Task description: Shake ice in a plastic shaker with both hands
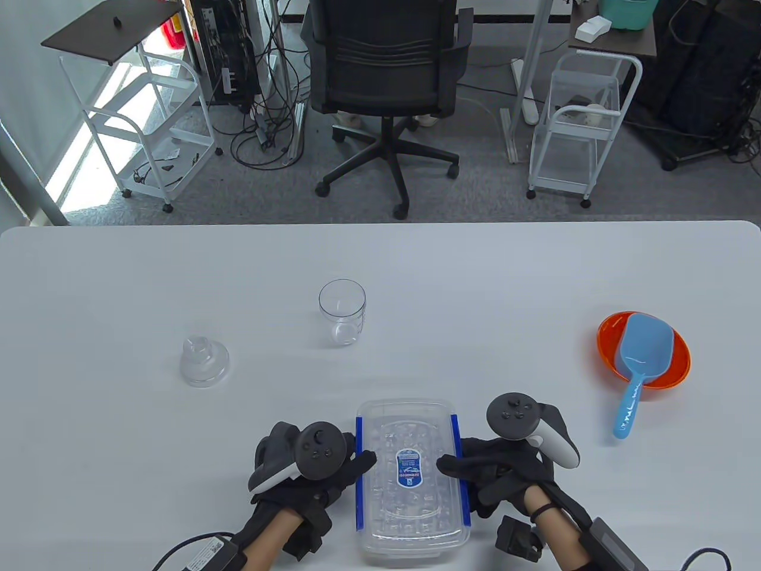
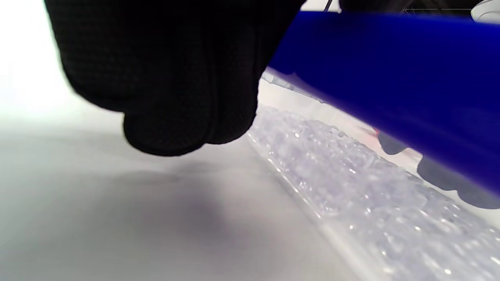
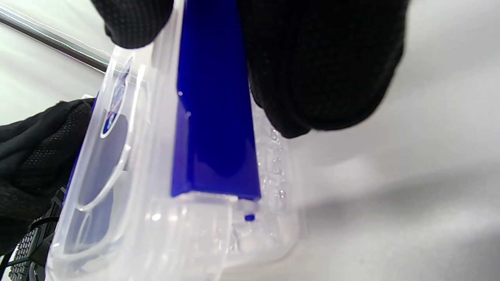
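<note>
The clear shaker cup [image 1: 342, 312] stands upright and open at mid-table, and its clear lid [image 1: 204, 360] sits apart to its left. A lidded clear box of ice [image 1: 410, 428] with blue side clips lies at the near edge. My left hand [image 1: 359, 467] grips its left clip [image 2: 390, 78], thumb on the lid and fingers [image 2: 168, 117] curled low beside the box wall. My right hand [image 1: 455, 470] grips the right clip [image 3: 215, 117], thumb on the lid and fingers [image 3: 320, 78] against the clip's outer side. Ice [image 2: 351, 171] shows through the wall.
An orange bowl [image 1: 678, 363] with a blue scoop [image 1: 639, 363] in it sits at the right of the table. An office chair [image 1: 383, 77] and white carts stand on the floor beyond the far edge.
</note>
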